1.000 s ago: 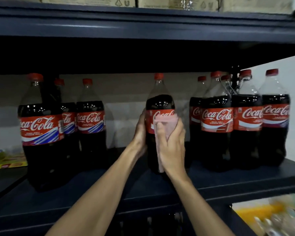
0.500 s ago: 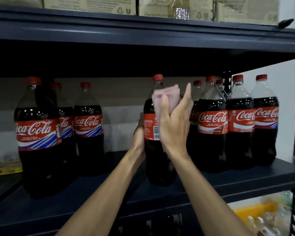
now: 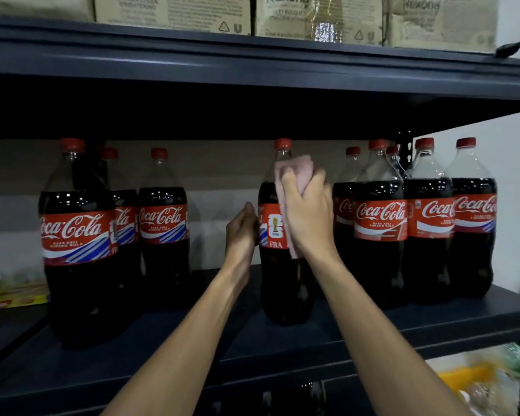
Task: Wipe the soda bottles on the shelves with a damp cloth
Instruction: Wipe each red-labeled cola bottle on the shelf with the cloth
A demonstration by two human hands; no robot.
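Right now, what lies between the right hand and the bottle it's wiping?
A pink cloth, gripped by the right hand and pressed against the bottle near its shoulder; the head view shows it.

Both my bare forearms [image 3: 192, 340] rise from the bottom of the frame toward its centre. My left hand [image 3: 242, 232], just left of centre, cups the bottle's [image 3: 282, 283] side, fingers curled against it. My right hand [image 3: 308, 217], slightly higher, shows its back, fingers clenched round the cloth [image 3: 294, 172].
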